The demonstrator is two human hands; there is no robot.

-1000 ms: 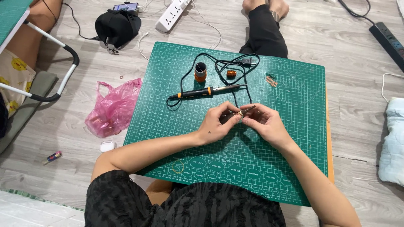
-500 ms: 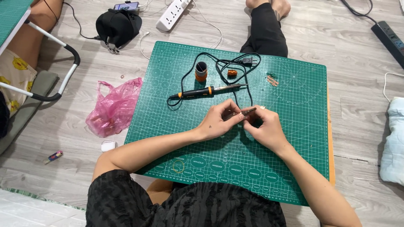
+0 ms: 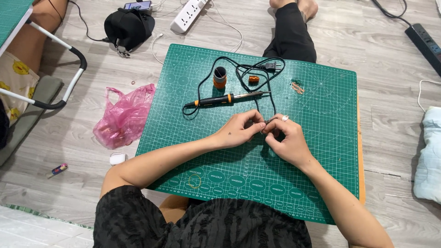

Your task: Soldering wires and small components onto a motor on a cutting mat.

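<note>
Thin wire piece [image 3: 268, 121], too small to identify surely, is pinched between the fingertips of left hand [image 3: 239, 131] and right hand [image 3: 287, 140], both grips narrow, raised mid-mat for close work. Soldering iron [image 3: 227, 98] is laid just beyond, within reach; orange-based spool [image 3: 220, 77] stands toward the green cutting mat's [image 3: 321, 183] far edge.

A pink plastic bag [image 3: 124, 115], black pouch [image 3: 128, 28] and white power strip [image 3: 190, 14] lie on the wooden floor [image 3: 87, 87]
</note>
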